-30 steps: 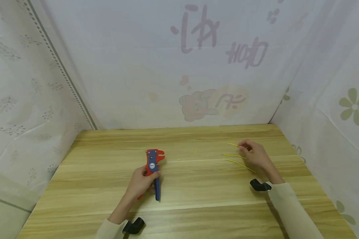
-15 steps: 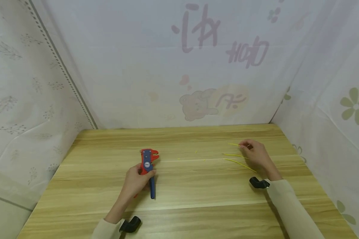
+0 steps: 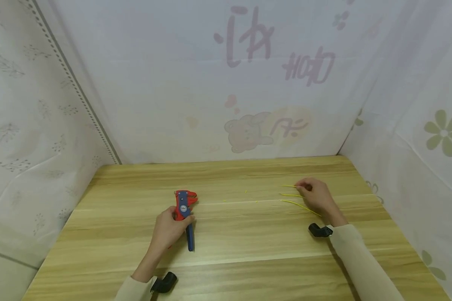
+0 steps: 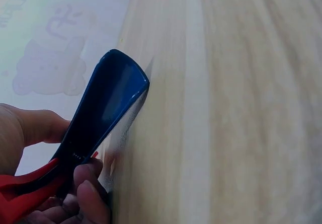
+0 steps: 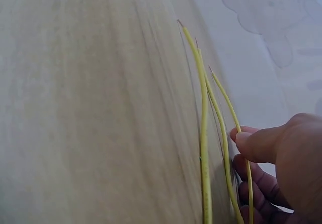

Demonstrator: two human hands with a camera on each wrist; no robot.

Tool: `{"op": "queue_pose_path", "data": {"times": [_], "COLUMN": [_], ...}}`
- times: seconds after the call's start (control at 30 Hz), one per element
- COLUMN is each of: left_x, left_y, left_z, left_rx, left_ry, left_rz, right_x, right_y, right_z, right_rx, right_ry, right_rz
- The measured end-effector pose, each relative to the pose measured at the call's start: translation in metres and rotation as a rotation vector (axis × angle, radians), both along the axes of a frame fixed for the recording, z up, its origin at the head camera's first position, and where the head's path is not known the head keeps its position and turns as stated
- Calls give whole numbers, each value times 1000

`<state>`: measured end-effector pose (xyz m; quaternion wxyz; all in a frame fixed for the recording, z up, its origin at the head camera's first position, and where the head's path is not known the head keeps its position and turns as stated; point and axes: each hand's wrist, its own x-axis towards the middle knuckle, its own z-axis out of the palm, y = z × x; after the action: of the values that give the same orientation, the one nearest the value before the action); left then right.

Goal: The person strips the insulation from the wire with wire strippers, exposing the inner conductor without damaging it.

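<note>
My left hand (image 3: 168, 229) holds a red and blue wire stripper (image 3: 183, 205) on the left half of the table, its red jaws pointing right. In the left wrist view, thumb and fingers wrap the tool near the blue handle (image 4: 111, 90). Over at the right, my right hand (image 3: 316, 195) pinches a thin yellow wire (image 5: 229, 99) between thumb and index finger. Two more yellow wires, a nearer wire (image 5: 204, 133) and a middle wire (image 5: 219, 118), lie on the table beside it. Thin bare tips show at the ends of all three wires.
Several tiny yellow scraps, one a short insulation piece (image 3: 245, 191), lie on the wooden table (image 3: 241, 234) between the hands. Printed curtains (image 3: 173, 83) enclose the table's back and sides. A black wrist mount (image 3: 165, 282) sits at each cuff.
The left hand has shifted left with the wire stripper. My right hand, pinching its wire, has come slightly left and nearer, closer to the other two wires.
</note>
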<state>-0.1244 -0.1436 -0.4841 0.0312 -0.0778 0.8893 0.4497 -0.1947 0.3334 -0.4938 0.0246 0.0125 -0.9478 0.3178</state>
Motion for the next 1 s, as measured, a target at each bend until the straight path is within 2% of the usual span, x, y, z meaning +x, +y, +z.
{"op": "queue_pose_path", "data": {"times": [0.33,0.53,0.83,1.0], "left_x": [-1,1,-1,-1], "left_y": [-2,-5,-4,-5], "left_z": [1,3,8,11], "left_rx": [-147,-220,-326,-372], "left_ry": [23,10,13,0], "left_rz": [29,39,-3,-30], "right_x": [-5,-5,-7,-4], "right_y": [-2,-2,0,0], "right_z": [-2,-3,0,3], "right_rx": [29,10,28,35], "right_ry": [71,39,36,11], "right_rz": [11,-11,16,32]}}
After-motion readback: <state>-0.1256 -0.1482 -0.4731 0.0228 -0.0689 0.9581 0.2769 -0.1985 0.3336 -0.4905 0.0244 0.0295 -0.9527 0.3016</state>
